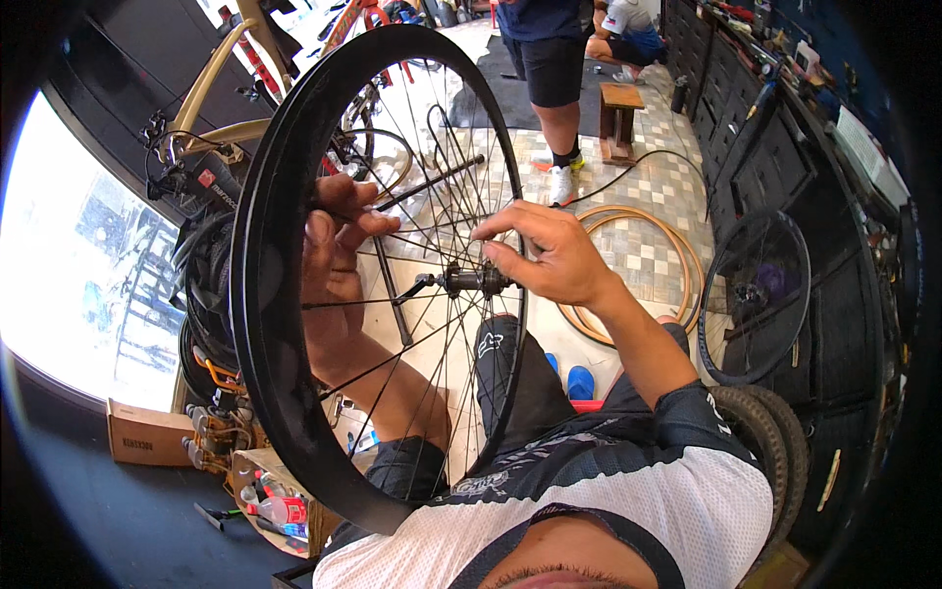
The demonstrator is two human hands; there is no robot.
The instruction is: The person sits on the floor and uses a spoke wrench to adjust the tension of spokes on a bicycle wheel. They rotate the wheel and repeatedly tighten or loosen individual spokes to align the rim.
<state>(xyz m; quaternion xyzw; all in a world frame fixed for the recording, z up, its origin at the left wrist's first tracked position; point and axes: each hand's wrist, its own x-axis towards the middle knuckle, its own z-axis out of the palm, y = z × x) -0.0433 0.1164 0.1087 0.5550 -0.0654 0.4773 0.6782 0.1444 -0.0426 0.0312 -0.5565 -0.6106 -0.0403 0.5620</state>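
A black bicycle wheel with a deep rim stands upright before me, its lower edge against my body. Thin dark spokes run from the rim to a black hub. Reaching up behind the spokes, my left hand has its fingers curled about a spoke close to the rim. My right hand is just above the hub, thumb and index finger nearly together among the spokes. What lies between those two fingertips is too thin to make out.
Tan tires lie on the tiled floor, and another wheel leans against dark drawers at right. A bike frame stands at left. Beyond are a standing person, a crouching person and a wooden stool. Bottles sit lower left.
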